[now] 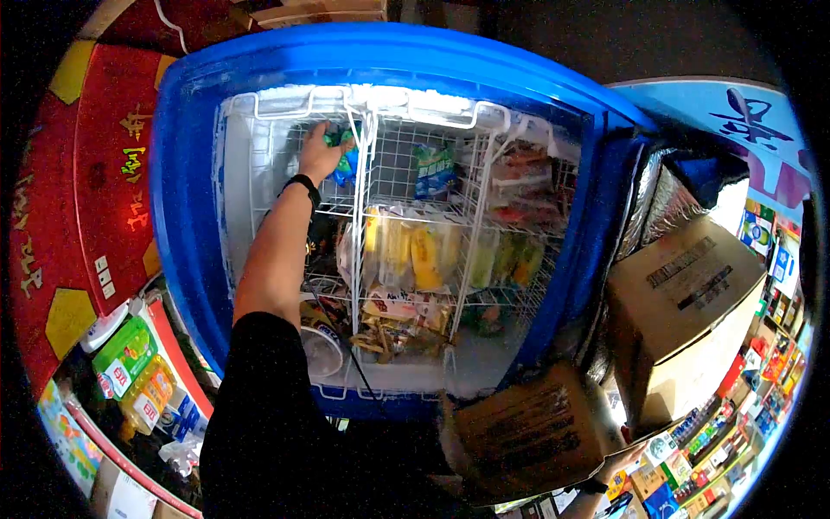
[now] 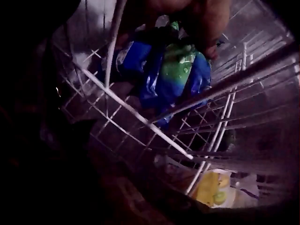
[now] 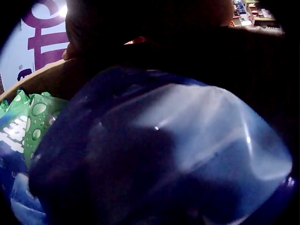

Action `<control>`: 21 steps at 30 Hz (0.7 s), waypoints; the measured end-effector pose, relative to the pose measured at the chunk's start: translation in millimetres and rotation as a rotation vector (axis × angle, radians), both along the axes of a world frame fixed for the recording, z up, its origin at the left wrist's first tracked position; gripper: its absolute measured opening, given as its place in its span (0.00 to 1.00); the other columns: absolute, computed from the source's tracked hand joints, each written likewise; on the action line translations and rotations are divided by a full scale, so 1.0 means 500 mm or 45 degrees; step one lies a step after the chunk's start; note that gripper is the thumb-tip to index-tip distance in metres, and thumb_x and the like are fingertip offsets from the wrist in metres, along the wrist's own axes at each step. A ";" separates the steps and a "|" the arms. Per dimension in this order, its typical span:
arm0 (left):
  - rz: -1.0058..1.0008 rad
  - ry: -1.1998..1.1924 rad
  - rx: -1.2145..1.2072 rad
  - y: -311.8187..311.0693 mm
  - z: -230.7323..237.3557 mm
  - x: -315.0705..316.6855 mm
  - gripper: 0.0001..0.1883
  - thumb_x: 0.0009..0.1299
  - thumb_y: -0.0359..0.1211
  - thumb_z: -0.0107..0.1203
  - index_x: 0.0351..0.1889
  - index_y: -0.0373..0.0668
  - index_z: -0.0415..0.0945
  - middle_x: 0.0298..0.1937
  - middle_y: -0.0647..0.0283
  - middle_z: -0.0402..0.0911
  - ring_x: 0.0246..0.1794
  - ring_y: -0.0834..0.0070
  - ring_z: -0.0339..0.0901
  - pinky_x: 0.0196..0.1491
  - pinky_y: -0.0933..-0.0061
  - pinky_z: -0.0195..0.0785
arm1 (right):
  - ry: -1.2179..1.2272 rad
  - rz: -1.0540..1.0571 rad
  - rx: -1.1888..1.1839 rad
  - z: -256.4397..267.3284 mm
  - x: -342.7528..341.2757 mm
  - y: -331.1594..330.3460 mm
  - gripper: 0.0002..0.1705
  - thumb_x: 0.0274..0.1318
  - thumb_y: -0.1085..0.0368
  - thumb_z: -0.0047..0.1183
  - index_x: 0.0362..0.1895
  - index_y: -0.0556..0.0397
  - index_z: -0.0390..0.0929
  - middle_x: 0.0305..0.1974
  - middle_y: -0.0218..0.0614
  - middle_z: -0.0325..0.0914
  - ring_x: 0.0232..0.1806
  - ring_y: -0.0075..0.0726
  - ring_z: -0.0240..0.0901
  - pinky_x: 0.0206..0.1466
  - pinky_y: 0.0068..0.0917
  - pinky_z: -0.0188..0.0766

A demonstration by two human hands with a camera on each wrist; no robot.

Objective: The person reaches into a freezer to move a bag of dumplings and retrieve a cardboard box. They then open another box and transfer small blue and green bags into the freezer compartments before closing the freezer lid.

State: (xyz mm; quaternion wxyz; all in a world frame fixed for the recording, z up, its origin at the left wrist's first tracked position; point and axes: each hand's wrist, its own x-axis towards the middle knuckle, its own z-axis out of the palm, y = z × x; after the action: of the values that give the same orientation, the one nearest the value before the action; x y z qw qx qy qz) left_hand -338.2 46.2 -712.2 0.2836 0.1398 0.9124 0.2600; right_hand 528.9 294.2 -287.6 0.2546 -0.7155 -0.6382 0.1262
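Note:
Inside the open freezer, my left hand [image 1: 322, 157] grips blue and green packets [image 1: 344, 164] at the upper left of the wire basket. The left wrist view shows its fingers [image 2: 213, 23] over the tops of these shiny packets [image 2: 178, 68]. Another blue-green packet [image 1: 435, 171] leans in the compartment to the right. My right hand [image 1: 616, 464] is at the open cardboard box [image 1: 527, 428] at lower right. In the right wrist view, a large blue packet [image 3: 187, 140] lies below the dark hand [image 3: 150, 28], with green-blue packets [image 3: 42, 115] beside it; its grip is hidden in shadow.
Wire dividers [image 1: 359, 225] split the freezer, with a blue rim [image 1: 186, 242] around it. Yellow packs [image 1: 424, 255] and a white tub [image 1: 322, 350] sit lower inside. A closed carton [image 1: 692, 277] stands to the right, with stocked shelves beyond; a red panel [image 1: 108, 173] is at left.

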 end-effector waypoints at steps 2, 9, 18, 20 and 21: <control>0.098 -0.072 0.119 0.002 0.011 0.002 0.54 0.60 0.59 0.73 0.77 0.37 0.62 0.76 0.42 0.64 0.76 0.47 0.63 0.75 0.55 0.61 | -0.020 -0.001 -0.057 0.001 0.032 0.011 0.49 0.77 0.33 0.33 0.79 0.66 0.53 0.62 0.63 0.76 0.59 0.59 0.80 0.67 0.51 0.75; -0.122 0.168 -0.339 -0.074 -0.059 0.018 0.52 0.62 0.47 0.71 0.80 0.38 0.55 0.78 0.34 0.60 0.76 0.38 0.62 0.74 0.48 0.62 | -0.657 0.413 0.208 -0.025 0.213 0.047 0.40 0.79 0.43 0.40 0.74 0.67 0.63 0.65 0.57 0.74 0.58 0.51 0.77 0.63 0.46 0.75; 0.044 0.021 -0.062 -0.073 -0.030 -0.009 0.44 0.66 0.52 0.68 0.74 0.39 0.66 0.62 0.42 0.81 0.62 0.46 0.80 0.63 0.53 0.72 | -0.568 0.294 -0.033 -0.015 0.240 0.032 0.49 0.76 0.33 0.31 0.81 0.61 0.50 0.77 0.65 0.55 0.76 0.72 0.58 0.79 0.57 0.56; -0.017 -0.058 0.120 -0.095 -0.057 -0.029 0.47 0.64 0.52 0.70 0.76 0.38 0.64 0.65 0.42 0.79 0.64 0.48 0.78 0.64 0.55 0.71 | -0.717 0.372 0.015 -0.018 0.271 0.042 0.51 0.74 0.30 0.31 0.81 0.62 0.52 0.77 0.64 0.57 0.76 0.69 0.58 0.78 0.56 0.57; -0.040 -0.107 0.223 -0.106 -0.076 -0.033 0.48 0.64 0.51 0.71 0.77 0.38 0.62 0.67 0.42 0.77 0.67 0.48 0.77 0.66 0.56 0.70 | -0.643 0.380 0.021 -0.020 0.278 0.047 0.53 0.73 0.29 0.32 0.80 0.62 0.53 0.76 0.64 0.58 0.75 0.67 0.60 0.77 0.55 0.59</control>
State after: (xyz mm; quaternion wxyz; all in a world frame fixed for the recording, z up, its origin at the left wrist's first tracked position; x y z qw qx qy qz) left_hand -354.9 -6.7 -749.9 0.3122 0.1672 0.8712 0.3400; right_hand 667.9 317.8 -297.5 0.0722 -0.6204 -0.7805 -0.0252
